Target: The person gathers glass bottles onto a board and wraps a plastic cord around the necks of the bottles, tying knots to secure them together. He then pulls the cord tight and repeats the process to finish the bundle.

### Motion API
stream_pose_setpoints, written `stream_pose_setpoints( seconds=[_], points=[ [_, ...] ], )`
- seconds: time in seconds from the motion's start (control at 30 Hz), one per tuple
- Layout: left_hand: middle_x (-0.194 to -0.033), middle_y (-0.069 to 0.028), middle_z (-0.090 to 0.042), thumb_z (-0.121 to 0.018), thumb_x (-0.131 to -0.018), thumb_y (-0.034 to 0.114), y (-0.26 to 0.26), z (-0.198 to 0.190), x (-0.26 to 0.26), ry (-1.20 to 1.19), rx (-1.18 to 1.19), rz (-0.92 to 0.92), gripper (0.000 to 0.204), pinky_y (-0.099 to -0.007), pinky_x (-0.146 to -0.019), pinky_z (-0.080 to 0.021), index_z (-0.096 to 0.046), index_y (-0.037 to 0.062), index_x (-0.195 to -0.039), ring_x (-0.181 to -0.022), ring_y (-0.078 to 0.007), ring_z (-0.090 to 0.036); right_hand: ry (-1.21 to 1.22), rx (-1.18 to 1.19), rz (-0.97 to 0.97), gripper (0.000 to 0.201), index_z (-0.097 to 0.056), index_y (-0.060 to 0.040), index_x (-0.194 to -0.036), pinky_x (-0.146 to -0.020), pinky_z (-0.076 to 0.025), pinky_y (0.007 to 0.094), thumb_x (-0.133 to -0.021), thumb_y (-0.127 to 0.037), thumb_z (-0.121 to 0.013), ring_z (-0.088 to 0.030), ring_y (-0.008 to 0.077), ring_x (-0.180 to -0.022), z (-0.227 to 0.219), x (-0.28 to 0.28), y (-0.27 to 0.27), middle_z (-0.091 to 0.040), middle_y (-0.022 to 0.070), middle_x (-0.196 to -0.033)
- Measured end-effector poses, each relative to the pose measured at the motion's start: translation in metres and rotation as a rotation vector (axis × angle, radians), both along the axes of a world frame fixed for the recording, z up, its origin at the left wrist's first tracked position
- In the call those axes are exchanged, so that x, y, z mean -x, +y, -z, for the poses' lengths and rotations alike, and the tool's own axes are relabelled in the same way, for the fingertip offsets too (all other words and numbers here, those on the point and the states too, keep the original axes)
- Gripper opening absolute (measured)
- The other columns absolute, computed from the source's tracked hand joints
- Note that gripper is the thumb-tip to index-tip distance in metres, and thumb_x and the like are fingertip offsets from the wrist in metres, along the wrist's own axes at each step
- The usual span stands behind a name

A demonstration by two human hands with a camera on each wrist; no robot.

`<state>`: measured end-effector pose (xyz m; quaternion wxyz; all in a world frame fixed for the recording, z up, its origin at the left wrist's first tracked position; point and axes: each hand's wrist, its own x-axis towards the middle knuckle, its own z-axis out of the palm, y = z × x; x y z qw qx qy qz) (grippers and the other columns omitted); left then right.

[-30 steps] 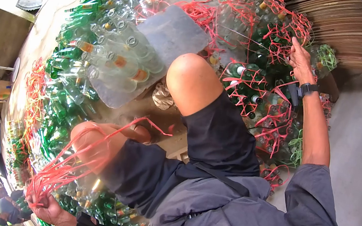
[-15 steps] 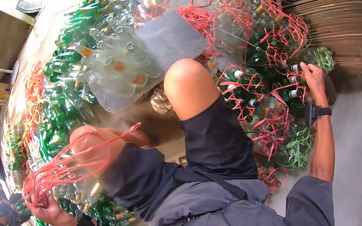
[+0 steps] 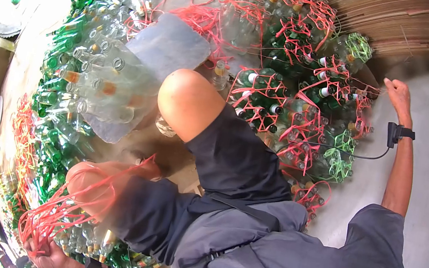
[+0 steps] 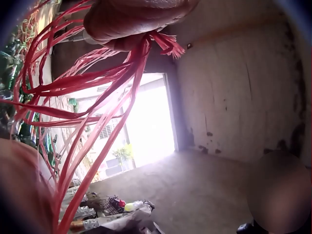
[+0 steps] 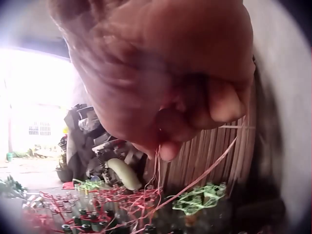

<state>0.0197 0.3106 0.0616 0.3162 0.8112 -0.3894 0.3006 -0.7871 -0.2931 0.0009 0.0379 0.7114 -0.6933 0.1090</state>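
Observation:
My left hand (image 3: 54,261) grips a loose bunch of red plastic string (image 3: 49,220) at the lower left. Its frayed ends (image 4: 168,45) stick out past the fingers in the left wrist view, and long strands hang down. At the far right, my right hand (image 3: 399,99) is curled with the fingertips pinching thin red strands (image 5: 157,168). These run down toward upright green bottles (image 3: 324,90) bound together with red string. Nearer my knee stands another bundle of green bottles (image 3: 258,93), also laced with red string.
Clear bottles (image 3: 120,84) lie on a grey sheet (image 3: 170,41) before my knees, beside a long heap of green bottles (image 3: 58,85). Green string (image 3: 340,155) tops another bundle. A stack of thin brown sheets (image 3: 386,21) stands at the back right. My knee (image 3: 188,101) rises mid-view.
My right hand has moved from above the bundles to the right and toward me, drawing strands out with it. The left hand keeps its grip on the red bunch. The head view has shifted slightly.

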Motion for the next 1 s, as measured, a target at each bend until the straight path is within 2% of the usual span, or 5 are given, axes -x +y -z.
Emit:
stream_pose_setpoints(
  seconds=[0.1, 0.43, 0.57, 0.8, 1.0],
  points=[
    [-0.104, -0.0122, -0.066, -0.06, -0.096, 0.011, 0.031, 0.001, -0.051, 0.838, 0.812, 0.176, 0.017, -0.027, -0.07, -0.054, -0.06, -0.0011, -0.109, -0.089, -0.0223, -0.066, 0.129, 0.043, 0.087, 0.05, -0.053, -0.0008, -0.066, -0.058, -0.042, 0.0425, -0.093, -0.041, -0.064, -0.048, 0.0238, -0.056, -0.03, 0.04, 0.009, -0.052, 0.0142, -0.061],
    [-0.111, -0.0188, -0.064, -0.063, -0.083, -0.013, 0.029, 0.028, -0.067, 0.391, 0.271, 0.188, 0.042, -0.0304, -0.077, -0.059, -0.052, -0.0059, -0.122, -0.093, -0.0239, -0.069, 0.223, 0.131, 0.123, 0.045, -0.058, -0.002, -0.07, -0.064, -0.047, 0.0472, -0.093, -0.041, -0.062, -0.058, 0.0362, -0.065, -0.055, 0.051, 0.018, -0.06, 0.0188, -0.068],
    [-0.111, -0.0192, -0.064, -0.063, -0.078, -0.018, 0.044, 0.03, -0.085, 0.542, 0.426, 0.208, 0.052, -0.0311, -0.079, -0.059, -0.049, -0.0076, -0.127, -0.094, -0.0235, -0.069, -0.155, -0.073, -0.107, 0.042, -0.053, -0.0007, -0.067, -0.056, -0.037, 0.0323, -0.092, -0.03, -0.07, -0.04, 0.0083, -0.064, -0.011, -0.013, -0.001, -0.042, 0.0004, -0.062],
    [-0.11, -0.0182, -0.068, -0.061, -0.095, 0.012, 0.041, 0.011, -0.071, 1.071, 0.898, 0.605, 0.03, -0.0409, -0.084, -0.059, -0.054, -0.0016, -0.121, -0.095, -0.0297, -0.071, -0.309, -0.375, -0.187, 0.032, -0.073, -0.0031, -0.099, -0.078, -0.055, 0.0339, -0.077, -0.023, -0.081, -0.069, 0.0205, -0.085, 0.064, -0.171, -0.006, -0.072, 0.0106, -0.092],
    [-0.107, -0.0168, -0.072, -0.059, -0.098, 0.019, 0.037, 0.003, -0.055, 1.035, 0.92, 0.306, 0.025, -0.04, -0.081, -0.058, -0.059, 0.0021, -0.116, -0.095, -0.0309, -0.071, -0.213, -0.501, -0.195, 0.061, -0.062, 0.0056, -0.123, -0.09, -0.054, 0.0415, -0.074, -0.024, -0.084, -0.069, 0.0314, -0.104, 0.141, -0.207, -0.028, -0.07, 0.0224, -0.111]
  ],
)
